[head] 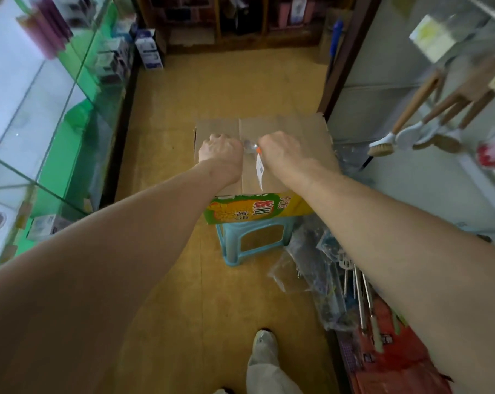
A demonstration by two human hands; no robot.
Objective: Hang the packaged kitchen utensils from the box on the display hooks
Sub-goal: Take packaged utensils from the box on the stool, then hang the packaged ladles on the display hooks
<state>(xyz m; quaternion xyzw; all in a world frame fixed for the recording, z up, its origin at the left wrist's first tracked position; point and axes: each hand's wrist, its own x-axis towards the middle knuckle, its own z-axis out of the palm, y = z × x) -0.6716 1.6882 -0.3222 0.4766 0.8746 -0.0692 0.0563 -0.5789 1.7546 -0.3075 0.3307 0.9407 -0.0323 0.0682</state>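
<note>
**A:** Where is the utensil?

**B:** Mid-frame. A packaged spoon [250, 145] with a white tag [260, 169] sits over the closed cardboard box [292, 127], which rests on a blue stool [231, 253]. The right hand [280, 150] is curled around its handle end. The left hand [220, 150] is curled, knuckles up, at the bowl end, and I cannot tell if it grips.

**A:** What could go wrong?

**B:** The slick wrap may slip when it is lifted toward the hanging brushes [383, 146] at right. A push could also tip the box off the small stool.

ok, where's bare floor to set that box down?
Bare floor left of the stool, up to the glass counter, and more beyond the box toward the back shelves. Crowded on the right: bagged utensils piled beside the stool.
</note>
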